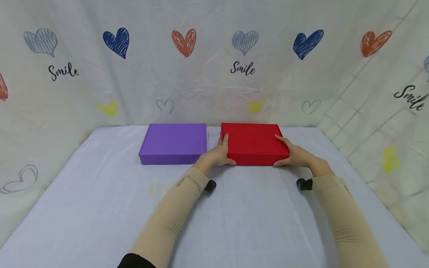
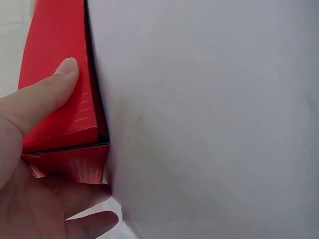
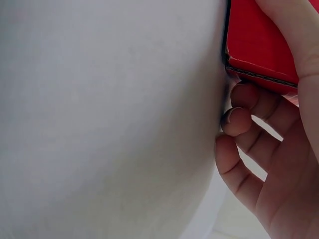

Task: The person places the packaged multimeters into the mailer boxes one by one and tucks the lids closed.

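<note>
A flat red cardboard box (image 1: 254,143) lies closed on the white-covered table, to the right of a purple box (image 1: 177,143) of similar size. My left hand (image 1: 219,152) holds the red box at its left side. In the left wrist view its thumb (image 2: 50,94) lies across the front face, with the other fingers round the corner. On the opposite side my right hand (image 1: 295,153) grips the front right corner. The right wrist view shows its fingertips (image 3: 238,120) curled low beside the end of the box, close to the cloth.
A white cloth (image 1: 248,223) covers the table. Behind the boxes hangs a pale curtain (image 1: 207,78) printed with hearts and "Smile". The purple box stands just left of my left hand, with a narrow gap between the two boxes.
</note>
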### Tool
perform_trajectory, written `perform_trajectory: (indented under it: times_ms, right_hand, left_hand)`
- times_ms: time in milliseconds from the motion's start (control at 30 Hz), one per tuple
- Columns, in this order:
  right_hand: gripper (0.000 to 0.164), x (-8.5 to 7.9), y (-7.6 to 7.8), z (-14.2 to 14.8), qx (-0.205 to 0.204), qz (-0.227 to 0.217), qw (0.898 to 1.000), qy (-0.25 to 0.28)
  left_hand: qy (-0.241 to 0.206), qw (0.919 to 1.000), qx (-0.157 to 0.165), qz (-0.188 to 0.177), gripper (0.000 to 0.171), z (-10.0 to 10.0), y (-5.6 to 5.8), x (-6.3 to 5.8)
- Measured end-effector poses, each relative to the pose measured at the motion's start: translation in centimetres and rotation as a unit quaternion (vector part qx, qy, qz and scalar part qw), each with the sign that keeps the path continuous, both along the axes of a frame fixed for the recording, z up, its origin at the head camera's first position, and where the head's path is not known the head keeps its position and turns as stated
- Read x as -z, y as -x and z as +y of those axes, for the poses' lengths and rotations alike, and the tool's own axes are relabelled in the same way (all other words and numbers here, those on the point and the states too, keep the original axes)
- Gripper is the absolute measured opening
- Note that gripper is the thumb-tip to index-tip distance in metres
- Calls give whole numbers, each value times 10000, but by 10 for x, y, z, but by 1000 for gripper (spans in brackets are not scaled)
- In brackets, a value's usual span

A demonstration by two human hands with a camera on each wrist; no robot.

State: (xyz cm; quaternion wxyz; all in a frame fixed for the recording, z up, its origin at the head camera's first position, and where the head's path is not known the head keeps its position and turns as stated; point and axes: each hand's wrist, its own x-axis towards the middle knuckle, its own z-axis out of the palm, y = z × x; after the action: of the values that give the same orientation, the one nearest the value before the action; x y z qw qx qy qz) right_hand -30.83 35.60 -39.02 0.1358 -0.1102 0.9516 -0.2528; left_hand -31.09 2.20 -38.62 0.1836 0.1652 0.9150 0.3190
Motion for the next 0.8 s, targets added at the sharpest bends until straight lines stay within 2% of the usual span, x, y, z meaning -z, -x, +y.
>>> perform_trajectory:
  times_ms: [200,433,600,800]
  right_hand:
    - [117,-1,0,-3,89,-67,9999,34]
    - [116,-3,-2,-5,67,-46,10000,-34]
    - [113,-4,-2,-6,32,3,10000,-34]
    - [114,-5,-1,-5,-30,62,9999,-73]
  left_hand:
    - [208,9997,-60,60,114,1,-1,0]
    - [502,9979,-390,115,112,8,-6,-2]
    - [519,9968,-605,105,111,12,-6,-2]
    - [398,9970,-647,133,112,11,-5,-2]
